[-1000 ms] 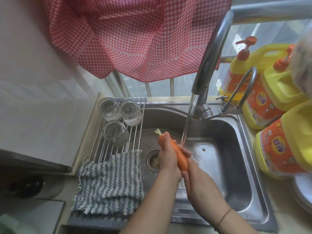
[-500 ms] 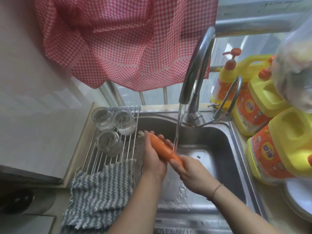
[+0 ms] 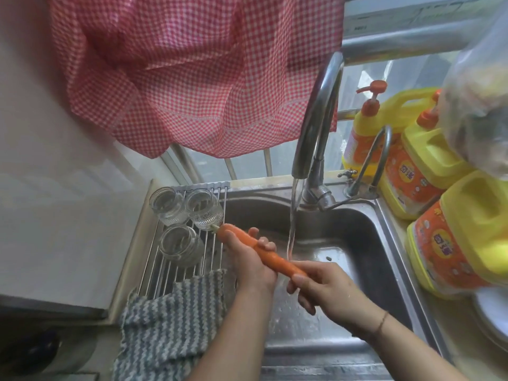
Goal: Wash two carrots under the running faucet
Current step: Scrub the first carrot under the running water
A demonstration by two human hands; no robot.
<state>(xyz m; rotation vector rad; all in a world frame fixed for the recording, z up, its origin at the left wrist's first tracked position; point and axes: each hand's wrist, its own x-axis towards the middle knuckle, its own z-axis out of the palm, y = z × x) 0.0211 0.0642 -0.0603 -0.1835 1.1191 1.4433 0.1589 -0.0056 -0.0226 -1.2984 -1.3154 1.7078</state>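
daylight enters through window (image 3: 242, 166) behind faucet (image 3: 319, 119), soft and even. bright glare on wall (image 3: 55, 160) left of faucet. dull highlights on sink (image 3: 357, 224) basin below faucet. dim shadow at bottom-left corner, far from faucet. wide-angle bending toward edges. plastic bag (image 3: 478, 100) right of faucet blurred; overall slightly soft focus.

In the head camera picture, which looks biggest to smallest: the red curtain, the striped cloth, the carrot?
1. Red curtain: by far the biggest.
2. Striped cloth: though it's nearer the camera, which helps.
3. Carrot: smallest, partly hidden by the left hand and right hand.
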